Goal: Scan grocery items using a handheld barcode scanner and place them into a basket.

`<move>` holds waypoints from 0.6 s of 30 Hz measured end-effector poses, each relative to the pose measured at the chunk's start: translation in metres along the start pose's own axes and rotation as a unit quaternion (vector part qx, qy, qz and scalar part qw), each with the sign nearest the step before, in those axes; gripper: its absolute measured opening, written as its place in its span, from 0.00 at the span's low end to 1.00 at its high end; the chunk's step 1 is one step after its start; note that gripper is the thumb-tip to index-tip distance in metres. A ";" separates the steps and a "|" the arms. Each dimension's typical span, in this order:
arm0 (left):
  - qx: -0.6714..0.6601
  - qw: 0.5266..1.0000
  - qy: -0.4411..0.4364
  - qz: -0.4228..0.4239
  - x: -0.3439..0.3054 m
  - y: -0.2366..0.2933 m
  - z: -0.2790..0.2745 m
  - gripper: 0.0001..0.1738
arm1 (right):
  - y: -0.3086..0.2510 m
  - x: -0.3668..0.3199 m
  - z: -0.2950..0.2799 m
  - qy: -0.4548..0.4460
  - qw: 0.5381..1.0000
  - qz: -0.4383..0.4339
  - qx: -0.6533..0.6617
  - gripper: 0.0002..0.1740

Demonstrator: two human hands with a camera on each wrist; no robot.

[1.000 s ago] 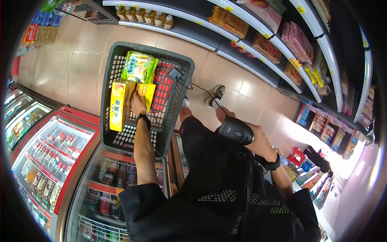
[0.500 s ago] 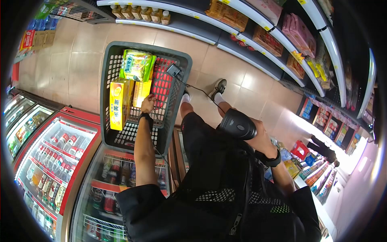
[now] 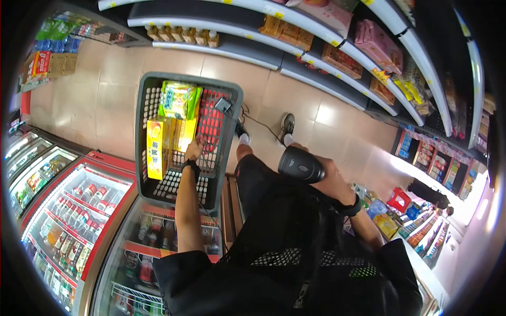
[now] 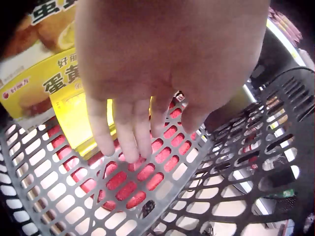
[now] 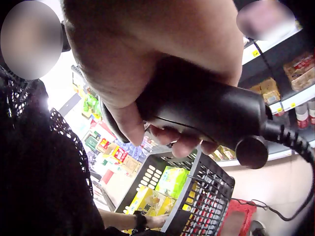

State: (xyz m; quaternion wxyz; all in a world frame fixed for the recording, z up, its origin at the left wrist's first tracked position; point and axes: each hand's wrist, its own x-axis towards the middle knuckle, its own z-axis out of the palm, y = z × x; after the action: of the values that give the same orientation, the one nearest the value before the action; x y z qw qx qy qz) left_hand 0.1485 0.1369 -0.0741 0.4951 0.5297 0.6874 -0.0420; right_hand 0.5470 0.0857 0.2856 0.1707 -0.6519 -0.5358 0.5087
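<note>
My left hand (image 3: pixel 194 149) reaches into a grey plastic shopping basket (image 3: pixel 237 108), beside a small bright yellow box (image 3: pixel 184 132). In the left wrist view its fingers (image 4: pixel 129 132) extend loosely downward, overlapping that box's end, above the slotted basket floor. A larger yellow carton (image 3: pixel 155 152) with dark lettering lies along the basket's left side, next to the small box. A green snack bag (image 3: pixel 179 100) sits at the far end. My right hand (image 3: pixel 335 181) grips a black handheld barcode scanner (image 3: pixel 301 164) in front of my body; its coiled cable (image 5: pixel 290 137) shows in the right wrist view.
A small black cabled device (image 3: pixel 223 105) is at the basket's right rim. Something red (image 5: pixel 238 216) stands beneath the basket. Glass-fronted drink coolers (image 3: pixel 79 210) line the left; shelves of packaged food (image 3: pixel 284 31) run across the top and right. Another person (image 3: pixel 429 194) is at far right.
My left hand has drawn back from the small yellow box toward me and lies beside its end. The right hand keeps its grip on the scanner. The view has shifted slightly.
</note>
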 end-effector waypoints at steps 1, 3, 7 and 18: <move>-0.005 1.000 -0.023 -0.005 -0.011 0.000 -0.003 0.27 | 0.008 -0.001 0.006 0.000 1.000 -0.001 0.001 0.27; 0.039 0.998 -0.019 0.034 -0.005 0.037 -0.024 0.26 | 0.018 0.002 -0.004 0.040 0.995 -0.086 -0.015 0.31; 0.096 0.988 0.085 0.087 -0.068 0.079 -0.050 0.25 | 0.004 -0.002 -0.029 0.015 0.996 -0.065 0.053 0.36; -0.019 0.904 0.296 0.307 -0.215 0.421 -0.085 0.12 | 0.093 -0.052 -0.172 0.246 0.942 -0.102 0.203 0.22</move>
State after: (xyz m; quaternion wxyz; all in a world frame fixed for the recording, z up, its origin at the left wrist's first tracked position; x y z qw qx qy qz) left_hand 0.4077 0.2220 0.3215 0.2669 0.6933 0.6062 0.2839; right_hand 0.7462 0.0616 0.3122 0.4763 -0.6503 -0.4262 0.4106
